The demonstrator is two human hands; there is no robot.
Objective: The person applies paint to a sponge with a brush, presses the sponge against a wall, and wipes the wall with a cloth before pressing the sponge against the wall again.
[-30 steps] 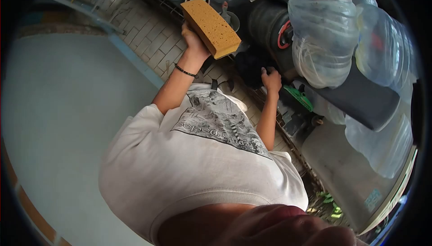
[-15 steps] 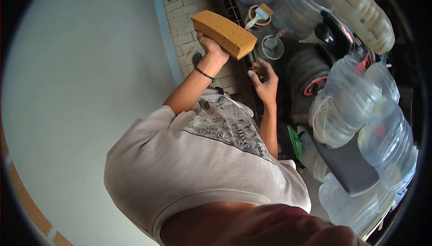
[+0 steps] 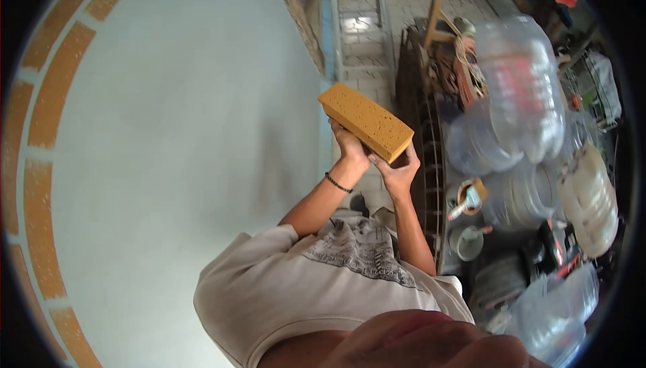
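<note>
A thick orange-tan sponge block (image 3: 367, 115) with small pores is held out ahead of my chest, tilted down to the right. My left hand (image 3: 349, 144), with a dark beaded bracelet at the wrist, grips it from beneath; the fingers are partly hidden behind it. At its lower right end my right hand (image 3: 399, 174) holds the edge, thumb toward the near side and fingers on the far side. Whatever is on the underside of the block is hidden from view.
To the left rises a pale grey-blue wall (image 3: 182, 119) bearing orange brick-shaped patches (image 3: 43, 226). A ladder (image 3: 385, 31) stands ahead. On the right, a paintbrush (image 3: 472, 197) lies across a small tub, near a white cup (image 3: 464, 243) and large plastic bottles (image 3: 521, 92).
My right hand has come up from beside the block to grip its right end. The view has swung left, bringing the ladder and more orange wall patches into sight.
</note>
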